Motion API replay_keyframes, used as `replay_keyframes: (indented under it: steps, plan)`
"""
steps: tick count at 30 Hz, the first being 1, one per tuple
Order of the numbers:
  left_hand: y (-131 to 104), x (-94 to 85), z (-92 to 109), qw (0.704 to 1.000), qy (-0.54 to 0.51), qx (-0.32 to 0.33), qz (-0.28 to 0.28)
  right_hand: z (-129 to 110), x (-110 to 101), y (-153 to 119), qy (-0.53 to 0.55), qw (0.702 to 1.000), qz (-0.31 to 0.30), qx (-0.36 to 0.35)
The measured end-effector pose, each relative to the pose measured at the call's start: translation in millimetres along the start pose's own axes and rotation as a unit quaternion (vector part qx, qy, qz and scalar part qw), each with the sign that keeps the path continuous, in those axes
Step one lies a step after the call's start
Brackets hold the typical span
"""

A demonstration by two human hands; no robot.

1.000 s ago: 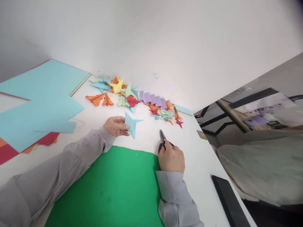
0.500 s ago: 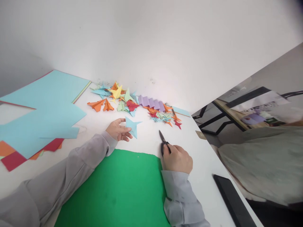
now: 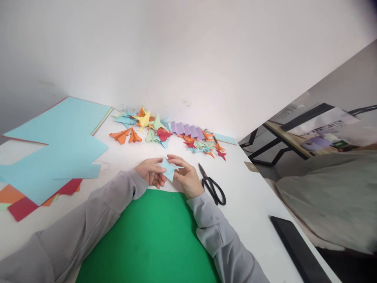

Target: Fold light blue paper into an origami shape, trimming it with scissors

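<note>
A small light blue folded paper (image 3: 169, 169) is held up between my two hands, just beyond the green mat (image 3: 150, 236). My left hand (image 3: 150, 172) pinches its left side between thumb and fingers. My right hand (image 3: 187, 176) has its fingers closed on the pointed right end. Black scissors (image 3: 212, 185) lie on the white table to the right of my right hand, blades towards the wall, with nobody touching them.
Folded paper shapes (image 3: 144, 119) and a purple pleated strip (image 3: 187, 130) lie along the wall. Blue sheets (image 3: 61, 120) and red and orange pieces (image 3: 23, 206) spread at left. A black flat object (image 3: 290, 239) rests at the right edge, near grey-green fabric (image 3: 326, 196).
My right hand has let go of the scissors, leaving them on the table, and moved left to take hold of the blue paper. My left hand has shifted slightly right with it.
</note>
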State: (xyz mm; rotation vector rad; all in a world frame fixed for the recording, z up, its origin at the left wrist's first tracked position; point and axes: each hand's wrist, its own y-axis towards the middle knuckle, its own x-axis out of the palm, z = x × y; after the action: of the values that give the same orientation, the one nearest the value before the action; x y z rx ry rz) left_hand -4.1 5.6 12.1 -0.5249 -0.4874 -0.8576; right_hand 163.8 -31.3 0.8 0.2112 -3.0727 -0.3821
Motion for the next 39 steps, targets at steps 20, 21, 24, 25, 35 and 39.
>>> replay_keyframes:
  steps: [20, 21, 24, 25, 35, 39]
  plan:
    - [6.3, 11.9, -9.7, 0.965, 0.125, 0.13, 0.191, 5.1, 4.5, -1.5, 0.128, 0.978, 0.067, 0.151]
    - [7.1, 11.2, -10.5, 0.962, 0.127, 0.135, 0.2, 5.5, 4.3, -1.4, 0.124, 0.979, 0.084, 0.138]
    - [9.4, 8.6, -11.0, 0.955, 0.098, 0.153, 0.235, 6.9, 3.5, -4.1, 0.07, 0.982, 0.168, 0.051]
    - [10.1, 7.8, -10.4, 0.952, 0.08, 0.159, 0.25, 7.1, 3.8, -6.2, 0.032, 0.981, 0.192, 0.013]
    - [11.1, 5.1, -7.3, 0.963, 0.031, 0.135, 0.232, 6.0, 17.9, -18.1, -0.345, 0.925, -0.001, -0.159]
    - [9.4, 4.0, -9.9, 0.968, 0.047, 0.132, 0.21, 7.1, 14.7, -15.4, -0.324, 0.937, -0.016, -0.127]
